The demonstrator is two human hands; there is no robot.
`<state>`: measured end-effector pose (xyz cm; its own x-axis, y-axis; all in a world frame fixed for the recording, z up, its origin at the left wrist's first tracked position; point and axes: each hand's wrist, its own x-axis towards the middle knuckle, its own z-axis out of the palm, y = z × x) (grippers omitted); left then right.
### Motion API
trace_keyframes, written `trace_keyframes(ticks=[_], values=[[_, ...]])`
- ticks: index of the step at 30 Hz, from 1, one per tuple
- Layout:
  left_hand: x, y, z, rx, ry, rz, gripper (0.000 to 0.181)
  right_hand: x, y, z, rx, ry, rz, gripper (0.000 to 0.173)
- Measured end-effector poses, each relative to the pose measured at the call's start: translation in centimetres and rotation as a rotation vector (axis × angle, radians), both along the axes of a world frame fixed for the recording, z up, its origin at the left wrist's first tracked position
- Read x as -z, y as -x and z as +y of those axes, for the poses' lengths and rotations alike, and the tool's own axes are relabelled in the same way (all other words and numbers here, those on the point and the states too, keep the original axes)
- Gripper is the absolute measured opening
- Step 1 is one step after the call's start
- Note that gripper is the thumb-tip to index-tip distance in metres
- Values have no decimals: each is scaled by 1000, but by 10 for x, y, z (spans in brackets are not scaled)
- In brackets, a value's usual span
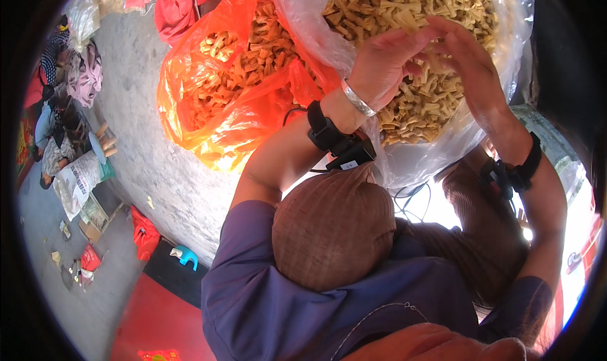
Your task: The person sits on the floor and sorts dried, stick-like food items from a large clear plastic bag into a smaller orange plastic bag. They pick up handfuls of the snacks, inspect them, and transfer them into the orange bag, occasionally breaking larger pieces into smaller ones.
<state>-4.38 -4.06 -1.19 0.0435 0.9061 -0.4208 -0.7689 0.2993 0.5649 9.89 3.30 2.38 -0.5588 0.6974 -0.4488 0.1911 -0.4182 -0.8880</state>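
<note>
Above a clear plastic bag [514, 62] full of yellow knotted strips [417, 117], likely tofu-skin knots, my two hands meet. My left hand [386, 64], with a silver bracelet [355, 98] at its wrist, pinches a pale yellow strip [406, 20] at the fingertips. My right hand [467, 60] has its curled fingers against the same strip, touching the left fingertips. Part of the strip is hidden behind the fingers. Beside the clear bag, to the left, an orange-red plastic bag [175, 100] holds more knotted pieces [265, 53].
My brown-trousered knee [332, 228] rises below the bags. Black straps with small devices [351, 152] circle both wrists, and loose cables [412, 200] hang below. At far left are other people [57, 157], a stool [97, 147] and a white sack [78, 183]. A red bag [144, 233] lies on the floor.
</note>
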Motion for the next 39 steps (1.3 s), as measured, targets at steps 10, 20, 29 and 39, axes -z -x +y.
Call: trace_keyframes(ticks=[10,20,29,39], values=[[2,-1,2,1,79,16,36,14,-20,3,-263,-65,-42,18],[10,-2,7,-42,-83,-213,32,12,-20,2,-202,99,-60,21],[4,3,8,-32,-140,-294,34,14,-20,-6,-199,111,26,21],[22,-11,11,-188,-113,-471,38,17,-16,-8,-52,-20,-177,15]])
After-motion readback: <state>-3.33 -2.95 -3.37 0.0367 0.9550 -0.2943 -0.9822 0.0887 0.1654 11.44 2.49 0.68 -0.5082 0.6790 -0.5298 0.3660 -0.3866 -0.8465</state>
